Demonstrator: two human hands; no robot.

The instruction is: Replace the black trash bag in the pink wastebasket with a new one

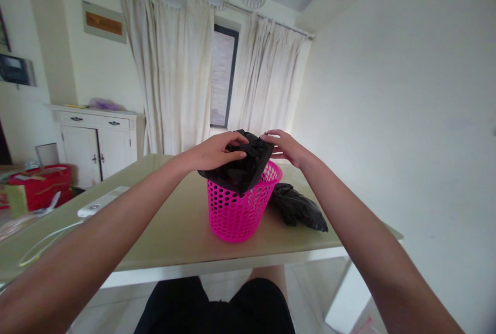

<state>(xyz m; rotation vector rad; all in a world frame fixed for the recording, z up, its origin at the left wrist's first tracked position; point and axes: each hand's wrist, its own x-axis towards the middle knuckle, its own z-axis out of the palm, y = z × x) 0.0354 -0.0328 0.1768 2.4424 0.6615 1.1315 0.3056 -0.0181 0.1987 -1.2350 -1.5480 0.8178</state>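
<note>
Now, left hand [215, 152]: my fingers pinch the black bag [240, 166].
Right hand [284, 147]: fingers hold the bag's other edge.
Under my fingers: pink basket [236, 210] on the desk [174, 225].

A pale, glossy table [174, 231] carries a pink perforated plastic basket [236, 210] near its middle, a crumpled black plastic bag [298, 207] lying just beside it, and a white power strip [101, 201] with its cord [46, 241] towards the left edge.
</note>
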